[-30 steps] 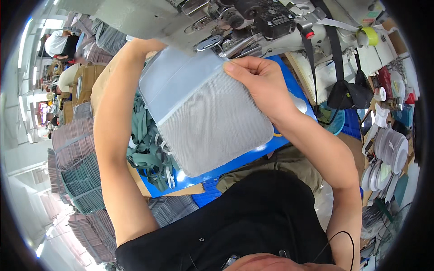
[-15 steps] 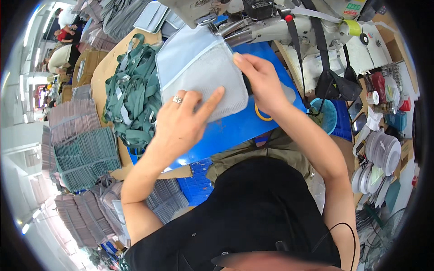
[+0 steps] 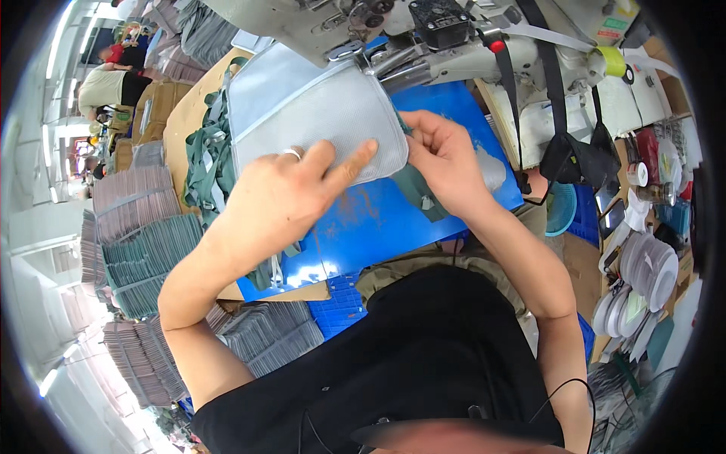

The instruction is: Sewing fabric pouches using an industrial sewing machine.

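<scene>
A light grey-blue fabric panel (image 3: 318, 106) with rounded corners and a mesh lower part lies on the blue tabletop, its far edge at the sewing machine head (image 3: 363, 57). My left hand (image 3: 283, 185), wearing a ring, rests on the panel's near part with index finger stretched out. At the panel's right edge, my right hand (image 3: 446, 163) pinches a dark green strap (image 3: 422, 198) against it; the strap hangs down over the table below the fingers. The fingertips partly hide the grip. More green straps (image 3: 209, 163) lie heaped left of the panel.
Bundled stacks of fabric pieces (image 3: 151, 261) stand at the left. A black pouch (image 3: 578, 163) hangs by the machine's right side. Rolls of white tape (image 3: 646, 257) and a blue-green basket (image 3: 561, 208) are at the right. A person (image 3: 106, 87) bends at far left.
The panel has shifted left in view, and my left hand has moved left with it. A green strap now shows below my right hand, whose fingers have curled in at the panel's edge.
</scene>
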`<move>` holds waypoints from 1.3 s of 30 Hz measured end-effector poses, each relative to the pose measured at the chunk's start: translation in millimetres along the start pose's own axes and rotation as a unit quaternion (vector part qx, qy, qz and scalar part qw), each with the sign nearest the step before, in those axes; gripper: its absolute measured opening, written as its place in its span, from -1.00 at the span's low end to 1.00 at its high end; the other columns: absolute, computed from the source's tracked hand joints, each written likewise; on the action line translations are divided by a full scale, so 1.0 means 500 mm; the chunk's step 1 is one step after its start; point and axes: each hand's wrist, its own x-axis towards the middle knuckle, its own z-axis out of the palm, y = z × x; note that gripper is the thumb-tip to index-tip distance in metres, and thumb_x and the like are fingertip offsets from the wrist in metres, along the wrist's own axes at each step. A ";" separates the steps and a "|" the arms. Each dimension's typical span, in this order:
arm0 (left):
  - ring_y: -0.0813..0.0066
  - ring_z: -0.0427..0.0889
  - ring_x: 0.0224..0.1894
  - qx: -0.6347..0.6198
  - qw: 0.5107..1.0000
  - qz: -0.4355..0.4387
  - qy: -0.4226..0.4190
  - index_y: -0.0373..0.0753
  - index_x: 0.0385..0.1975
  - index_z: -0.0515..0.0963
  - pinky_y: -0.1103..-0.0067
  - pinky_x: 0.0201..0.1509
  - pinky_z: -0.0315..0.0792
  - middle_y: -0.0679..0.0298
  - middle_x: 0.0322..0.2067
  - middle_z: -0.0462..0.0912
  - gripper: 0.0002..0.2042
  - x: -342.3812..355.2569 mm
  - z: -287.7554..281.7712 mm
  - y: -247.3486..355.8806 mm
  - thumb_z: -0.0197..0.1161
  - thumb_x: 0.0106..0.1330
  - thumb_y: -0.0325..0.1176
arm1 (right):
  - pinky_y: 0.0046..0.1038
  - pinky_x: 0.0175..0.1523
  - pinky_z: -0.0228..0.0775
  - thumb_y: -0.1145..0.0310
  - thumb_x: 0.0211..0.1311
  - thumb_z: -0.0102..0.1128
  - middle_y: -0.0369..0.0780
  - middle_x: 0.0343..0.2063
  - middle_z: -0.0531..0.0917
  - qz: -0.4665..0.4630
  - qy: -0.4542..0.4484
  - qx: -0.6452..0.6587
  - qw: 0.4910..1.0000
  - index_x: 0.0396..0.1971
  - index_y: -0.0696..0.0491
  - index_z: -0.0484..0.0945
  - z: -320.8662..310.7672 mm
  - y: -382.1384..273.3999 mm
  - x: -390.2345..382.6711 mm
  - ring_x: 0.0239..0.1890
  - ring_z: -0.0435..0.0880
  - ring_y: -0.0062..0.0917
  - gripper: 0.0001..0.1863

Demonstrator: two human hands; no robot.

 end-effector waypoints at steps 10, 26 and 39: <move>0.27 0.61 -0.51 0.049 0.999 -0.017 -0.002 0.12 0.34 0.52 0.38 -0.42 0.56 0.23 -0.40 0.44 -0.32 0.057 -0.004 -0.109 0.25 0.12 -0.52 | -0.72 -0.34 0.36 0.46 0.46 0.21 -0.40 -0.43 0.68 0.007 -0.035 0.008 0.999 0.02 0.23 0.60 0.008 0.005 0.106 -0.45 0.54 -0.87 -0.77; 0.03 0.70 -0.39 0.027 0.993 -0.101 0.052 -0.28 0.21 0.58 0.27 -0.31 0.58 0.02 -0.33 0.63 -0.47 0.097 0.017 -0.032 0.21 0.14 -0.54 | -0.70 -0.47 0.26 0.46 0.42 0.27 -0.44 -0.56 0.62 -0.019 0.006 0.072 0.997 -0.04 0.22 0.64 0.019 0.022 0.102 -0.56 0.45 -0.88 -0.79; 0.17 0.66 -0.42 -0.334 0.840 -0.315 0.290 -0.38 -0.08 0.57 0.41 -0.29 0.57 0.08 -0.42 0.65 -0.67 0.150 0.144 0.063 0.36 0.16 -0.43 | -0.70 -0.44 0.17 0.46 0.41 0.26 -0.49 -0.57 0.55 -0.070 -0.007 0.089 0.994 0.04 0.18 0.65 0.009 0.047 0.090 -0.52 0.38 -0.90 -0.73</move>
